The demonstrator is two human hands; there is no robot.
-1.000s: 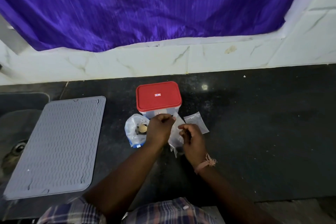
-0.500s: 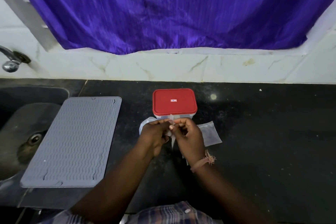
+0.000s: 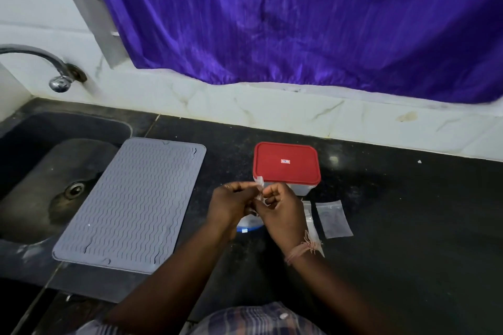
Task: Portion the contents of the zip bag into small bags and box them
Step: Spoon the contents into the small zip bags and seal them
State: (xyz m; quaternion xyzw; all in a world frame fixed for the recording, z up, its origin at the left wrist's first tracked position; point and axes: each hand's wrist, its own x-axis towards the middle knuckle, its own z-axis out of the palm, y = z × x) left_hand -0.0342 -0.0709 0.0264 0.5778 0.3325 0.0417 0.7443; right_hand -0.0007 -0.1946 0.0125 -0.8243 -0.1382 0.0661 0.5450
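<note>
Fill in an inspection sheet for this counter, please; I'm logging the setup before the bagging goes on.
Surface: black stone counter, speckled, dry-looking.
Job's things: box with red lid shut; one small bag pinched between both hands; spare small bags flat on the counter to the right; zip bag mostly hidden under the hands.
Clutter: grey ridged mat beside the sink.
Grip: left hand and right hand both pinch the bag.
Cables: nothing seen.
Surroundings: purple curtain, tap, marble backsplash.
</note>
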